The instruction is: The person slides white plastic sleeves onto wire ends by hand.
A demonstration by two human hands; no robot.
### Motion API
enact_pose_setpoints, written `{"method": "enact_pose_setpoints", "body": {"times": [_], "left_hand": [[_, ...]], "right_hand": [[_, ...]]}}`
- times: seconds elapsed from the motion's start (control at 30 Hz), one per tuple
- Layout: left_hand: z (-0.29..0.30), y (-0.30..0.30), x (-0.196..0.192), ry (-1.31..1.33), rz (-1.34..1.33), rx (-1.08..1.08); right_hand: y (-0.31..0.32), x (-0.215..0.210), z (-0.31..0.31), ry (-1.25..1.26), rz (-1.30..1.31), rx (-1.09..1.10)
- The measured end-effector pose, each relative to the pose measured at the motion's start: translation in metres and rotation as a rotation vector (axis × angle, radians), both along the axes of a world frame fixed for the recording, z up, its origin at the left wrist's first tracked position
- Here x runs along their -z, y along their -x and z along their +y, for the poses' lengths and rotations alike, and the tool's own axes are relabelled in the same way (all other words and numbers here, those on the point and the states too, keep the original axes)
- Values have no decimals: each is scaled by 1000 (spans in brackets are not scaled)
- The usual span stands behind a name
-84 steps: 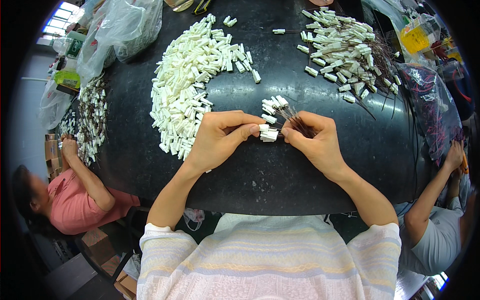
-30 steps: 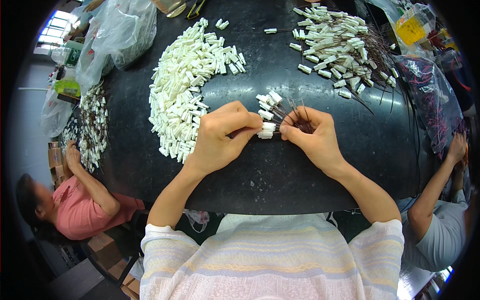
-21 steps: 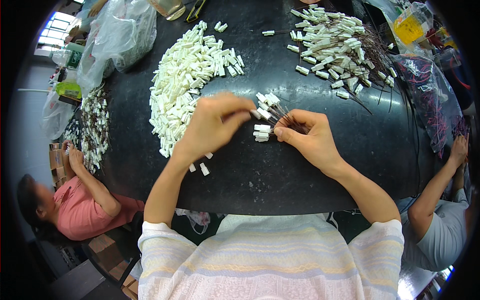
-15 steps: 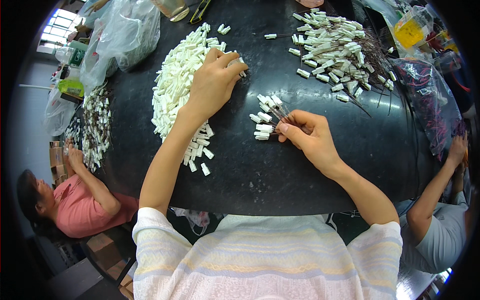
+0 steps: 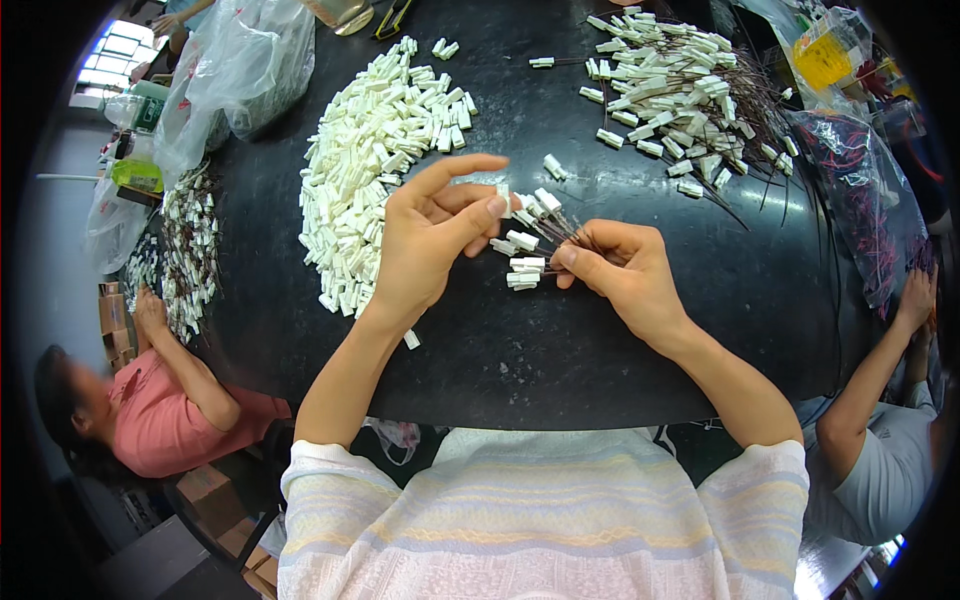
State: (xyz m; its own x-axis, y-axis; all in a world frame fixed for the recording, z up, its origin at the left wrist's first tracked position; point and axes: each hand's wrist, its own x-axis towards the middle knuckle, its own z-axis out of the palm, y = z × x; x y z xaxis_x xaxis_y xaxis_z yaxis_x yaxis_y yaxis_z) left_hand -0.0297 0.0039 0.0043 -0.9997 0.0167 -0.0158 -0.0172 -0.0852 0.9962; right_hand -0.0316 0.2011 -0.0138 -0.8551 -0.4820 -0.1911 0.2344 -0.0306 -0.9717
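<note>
**Left hand returns from the pile with one white piece**

Back from the heap, the left hand (image 5: 425, 235) now sits just left of the wire bundle (image 5: 535, 235), while half a second ago it was stretched far up over the pile of white connectors (image 5: 365, 165). Its thumb and middle fingers (image 5: 478, 212) pinch one small white connector (image 5: 503, 192), and the index finger points out free above. The right hand (image 5: 625, 275) has not changed place: its fingers are closed on the thin dark wires of the bundle, just right of the white ends, which fan out toward the left hand.

The bundle lies low over the black bench (image 5: 620, 340), near its middle, below and right of the pile. A second heap of finished wired connectors (image 5: 680, 85) is well apart, up and right of the bundle.

These pieces look very light and stiff, hard plastic, a little slippery because they are so small. The wires seem thin and soft, easy to bend. I think the best hold is on the flat sides of the white housing, with fingertips only, and on the wires close behind their ends so they do not flex away.

A few loose connectors lie at the lower edge of the pile.
</note>
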Motion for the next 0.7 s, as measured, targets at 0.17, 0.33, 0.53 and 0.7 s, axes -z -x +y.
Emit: {"method": "enact_pose_setpoints", "body": {"times": [0.17, 0.33, 0.53, 0.7], "left_hand": [[-4, -6, 9, -408, -287, 107], [0, -8, 10, -347, -276, 106], [-4, -8, 12, -315, -256, 122], [3, -9, 4, -284, -241, 137]], "right_hand": [[-1, 3, -1, 6, 37, -29], [-1, 6, 0, -24, 84, -10], [-1, -2, -1, -61, 51, -2], [-2, 3, 0, -39, 64, 22]]}}
